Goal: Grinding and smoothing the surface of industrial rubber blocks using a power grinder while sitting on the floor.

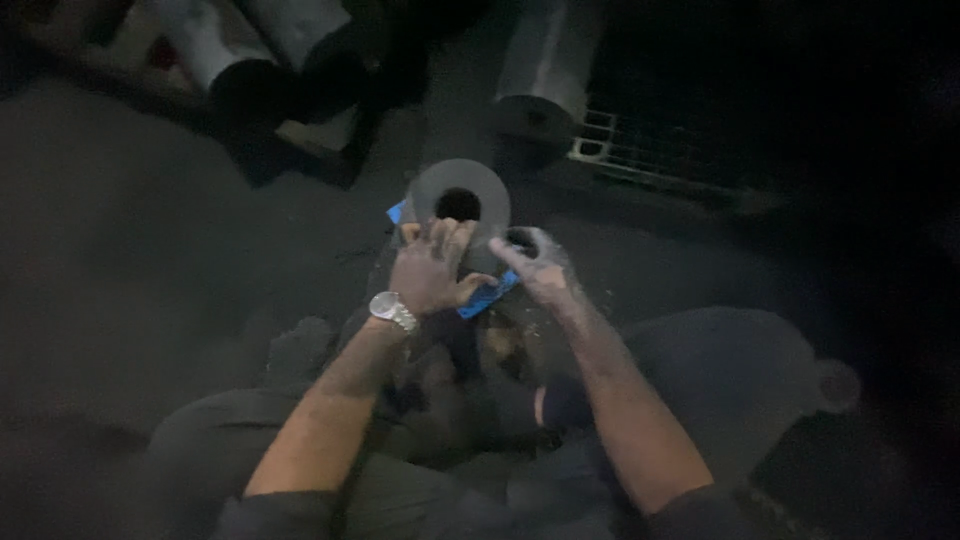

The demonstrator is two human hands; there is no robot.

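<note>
1. One grey metal cylinder with a round dark bore point(460, 200) lies on the dusty dark floor point(150, 250) just ahead of the person's knees, its flat ring-shaped end face turned up toward the camera.
2. Beneath and beside that cylinder a strip of bright blue sheet, tape or cloth point(490, 295), shows at its left edge and again between the two hands; which of the two it is cannot be told in this dim light.
3. Resting on the near side of the cylinder, the left hand point(432, 268) has its fingers spread flat and pressing, not curled around anything; a silver wristwatch point(392, 310) sits on that wrist.
4. Coated in grey dust, the right hand point(535, 265) lies against the cylinder's right flank, fingers loosely extended toward a small dark opening; whether it pinches the blue strip cannot be told.
5. My judgement: the step in hand is steadying the cylinder while the blue strip is worked around it; the next move calls for a firm left-hand press and a clean pull on the strip.
6. Farther off, more pale grey cylinders point(545, 70) and a light metal grid point(640, 155) lie on the floor.
</note>
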